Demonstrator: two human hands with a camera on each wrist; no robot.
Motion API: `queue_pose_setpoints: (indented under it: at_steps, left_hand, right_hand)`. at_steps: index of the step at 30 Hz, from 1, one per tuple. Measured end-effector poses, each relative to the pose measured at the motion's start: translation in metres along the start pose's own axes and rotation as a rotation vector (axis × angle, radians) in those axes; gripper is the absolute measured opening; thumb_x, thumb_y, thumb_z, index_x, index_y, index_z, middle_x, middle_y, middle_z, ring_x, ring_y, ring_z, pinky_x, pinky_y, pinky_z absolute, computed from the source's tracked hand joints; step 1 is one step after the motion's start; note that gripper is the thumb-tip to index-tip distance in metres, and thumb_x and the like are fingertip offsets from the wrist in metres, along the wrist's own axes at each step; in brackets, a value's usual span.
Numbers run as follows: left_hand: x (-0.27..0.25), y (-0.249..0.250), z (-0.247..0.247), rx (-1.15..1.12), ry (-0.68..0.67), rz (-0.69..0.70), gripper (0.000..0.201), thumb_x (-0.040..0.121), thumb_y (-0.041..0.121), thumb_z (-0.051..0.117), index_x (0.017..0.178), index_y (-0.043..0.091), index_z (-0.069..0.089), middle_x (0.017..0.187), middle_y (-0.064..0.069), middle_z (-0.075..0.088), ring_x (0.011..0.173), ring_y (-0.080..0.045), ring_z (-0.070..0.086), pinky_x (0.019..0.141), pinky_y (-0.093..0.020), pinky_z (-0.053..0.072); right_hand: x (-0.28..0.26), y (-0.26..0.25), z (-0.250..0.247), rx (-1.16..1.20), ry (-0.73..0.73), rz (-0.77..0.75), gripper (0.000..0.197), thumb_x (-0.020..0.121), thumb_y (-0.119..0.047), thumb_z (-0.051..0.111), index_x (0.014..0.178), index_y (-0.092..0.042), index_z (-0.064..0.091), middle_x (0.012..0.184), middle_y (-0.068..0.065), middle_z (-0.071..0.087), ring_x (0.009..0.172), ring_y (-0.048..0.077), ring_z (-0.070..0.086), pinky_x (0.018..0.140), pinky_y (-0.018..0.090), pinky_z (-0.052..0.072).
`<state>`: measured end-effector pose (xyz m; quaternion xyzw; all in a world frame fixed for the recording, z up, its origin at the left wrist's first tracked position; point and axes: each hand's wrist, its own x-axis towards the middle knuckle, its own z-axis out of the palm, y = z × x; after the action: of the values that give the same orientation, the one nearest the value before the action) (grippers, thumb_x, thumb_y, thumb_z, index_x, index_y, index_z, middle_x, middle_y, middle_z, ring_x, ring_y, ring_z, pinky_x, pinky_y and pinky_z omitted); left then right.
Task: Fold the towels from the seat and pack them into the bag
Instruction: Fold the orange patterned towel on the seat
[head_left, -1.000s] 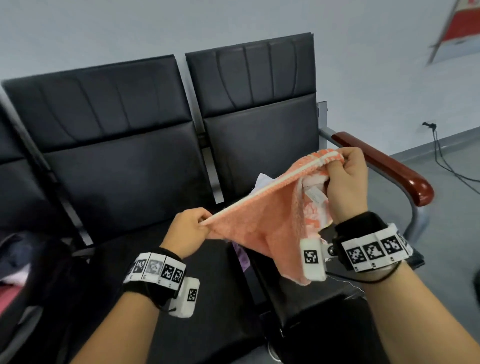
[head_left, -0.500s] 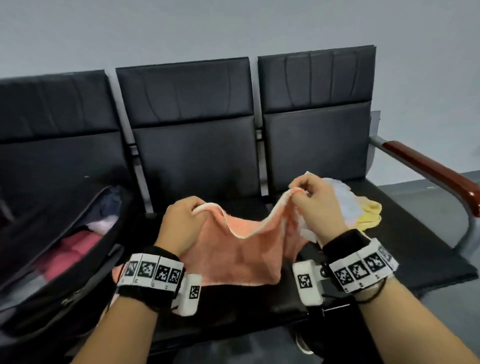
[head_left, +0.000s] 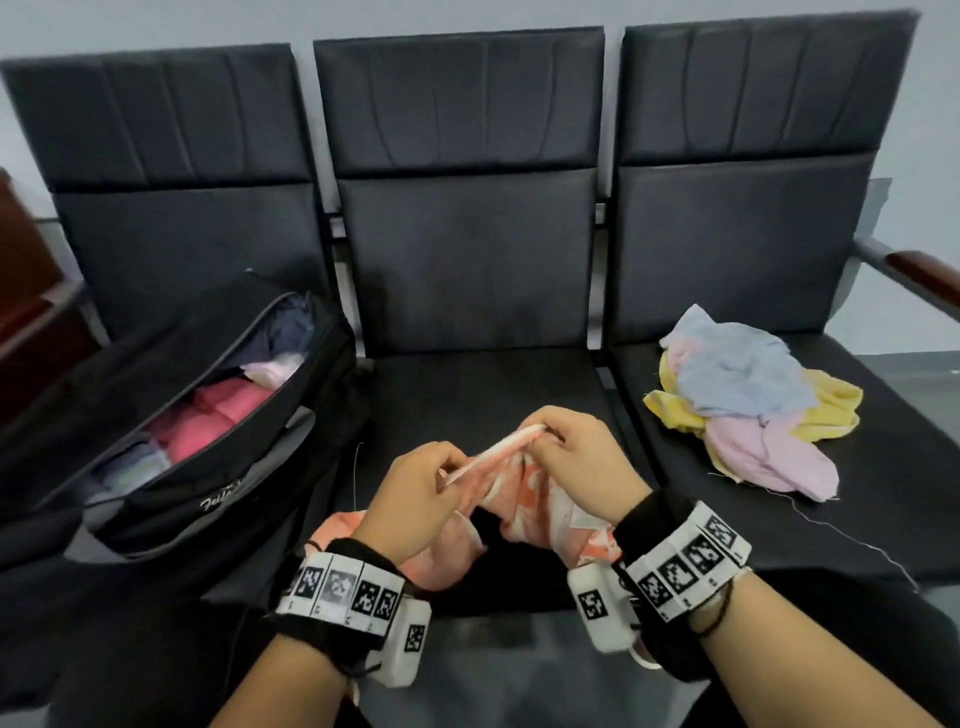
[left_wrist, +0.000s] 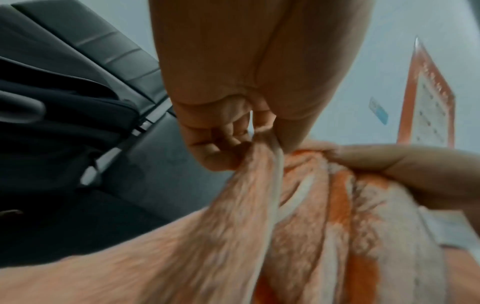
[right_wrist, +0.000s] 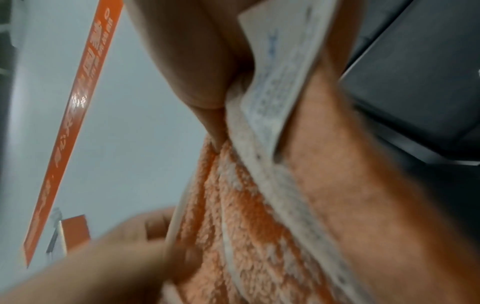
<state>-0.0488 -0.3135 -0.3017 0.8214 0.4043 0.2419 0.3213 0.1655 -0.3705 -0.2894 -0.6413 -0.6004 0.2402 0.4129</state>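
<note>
Head view, both hands (head_left: 415, 499) (head_left: 576, 457) pinching orange towel (head_left: 524, 499), open bag (head_left: 208, 415) left

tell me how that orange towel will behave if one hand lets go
Probably floppy: the orange towel sags in loose folds between the left hand and right hand. Its freed end would likely drop to the seat. The terry pile looks grippy, so the other pinch should hold.

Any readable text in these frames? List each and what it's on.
"Fel...": white script on the black bag, rest unreadable.
Care tag on the orange towel: blue print, blurred.
Orange banner on the wall: white characters, too blurred.
Orange-framed notice: rows of print, unreadable.
Wrist bands: square code markers; small characters beneath, unreadable.
</note>
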Motion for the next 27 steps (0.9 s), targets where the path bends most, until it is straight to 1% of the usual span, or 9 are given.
queue_pose_setpoints:
  at_steps: [3,6,9,14,17,19,21,24,27]
  left_hand:
    - [-0.008,-0.023,-0.006,0.04,0.095,-0.12,0.03,0.076,-0.006,0.059,0.073,0.024,0.064,0.065,0.011,0.062,0.065,-0.004,0.057,0.064,-0.02,0.044]
    - [-0.009,-0.041,-0.018,0.056,0.228,-0.197,0.029,0.074,-0.007,0.057,0.072,0.021,0.065,0.066,0.008,0.065,0.07,-0.005,0.06,0.062,-0.013,0.041]
    - [-0.009,-0.05,-0.027,0.046,0.257,-0.205,0.029,0.076,-0.006,0.057,0.074,0.022,0.067,0.069,0.011,0.066,0.074,-0.004,0.061,0.063,-0.015,0.043]
    - [-0.004,-0.058,-0.041,-0.063,0.318,-0.165,0.025,0.087,0.001,0.063,0.086,0.023,0.074,0.083,0.009,0.07,0.08,0.0,0.061,0.066,-0.009,0.042]
    - [0.006,-0.062,-0.046,-0.168,0.42,-0.186,0.022,0.09,0.005,0.064,0.084,0.023,0.073,0.08,0.005,0.071,0.067,0.001,0.062,0.06,-0.012,0.048]
    - [0.009,-0.065,-0.045,-0.288,0.478,-0.3,0.022,0.092,0.006,0.063,0.08,0.023,0.072,0.079,-0.006,0.071,0.052,-0.003,0.061,0.053,-0.026,0.055]
    - [0.006,-0.069,-0.04,-0.346,0.47,-0.383,0.019,0.092,0.008,0.064,0.078,0.019,0.072,0.079,-0.015,0.07,0.044,-0.01,0.06,0.051,-0.031,0.054]
    - [-0.003,-0.072,-0.03,-0.353,0.413,-0.406,0.018,0.092,0.008,0.065,0.079,0.017,0.075,0.076,-0.016,0.07,0.042,-0.012,0.057,0.043,-0.024,0.048]
    - [-0.011,-0.065,-0.018,-0.383,0.34,-0.393,0.019,0.091,0.011,0.065,0.084,0.02,0.08,0.078,-0.009,0.074,0.05,-0.013,0.059,0.045,-0.026,0.048]
  right_hand:
    - [0.005,0.001,-0.009,0.055,0.067,0.022,0.024,0.087,-0.009,0.058,0.083,-0.03,0.068,0.083,-0.011,0.069,0.081,0.004,0.064,0.073,0.024,0.051]
    - [0.01,0.006,-0.021,0.099,0.146,0.035,0.021,0.088,-0.008,0.059,0.082,-0.026,0.068,0.082,-0.009,0.069,0.078,0.004,0.063,0.069,0.022,0.049]
    - [0.015,0.007,-0.029,0.171,0.173,0.057,0.021,0.089,-0.006,0.059,0.084,-0.024,0.07,0.079,-0.01,0.07,0.074,0.003,0.063,0.067,0.019,0.049]
    - [0.028,0.003,-0.044,0.29,0.308,0.039,0.02,0.09,-0.008,0.058,0.085,-0.025,0.069,0.078,-0.002,0.07,0.073,0.012,0.065,0.065,0.031,0.054]
    - [0.034,0.011,-0.048,0.305,0.395,0.064,0.02,0.087,-0.017,0.068,0.103,-0.029,0.067,0.073,-0.004,0.069,0.067,0.01,0.064,0.061,0.025,0.054]
    - [0.032,0.023,-0.043,0.251,0.35,0.148,0.042,0.084,-0.014,0.073,0.123,-0.024,0.059,0.084,0.005,0.071,0.077,0.016,0.066,0.071,0.029,0.055]
    - [0.022,0.036,-0.035,0.236,0.31,0.208,0.054,0.083,-0.003,0.071,0.132,-0.019,0.055,0.094,0.011,0.07,0.086,0.016,0.065,0.08,0.032,0.053]
    - [0.002,0.047,-0.024,0.309,0.3,0.218,0.05,0.08,0.003,0.071,0.122,-0.023,0.063,0.098,0.004,0.071,0.088,0.007,0.065,0.079,0.026,0.051]
    - [-0.015,0.046,-0.012,0.414,0.234,0.202,0.028,0.078,-0.002,0.076,0.1,-0.019,0.071,0.098,0.003,0.074,0.096,0.016,0.07,0.082,0.033,0.058]
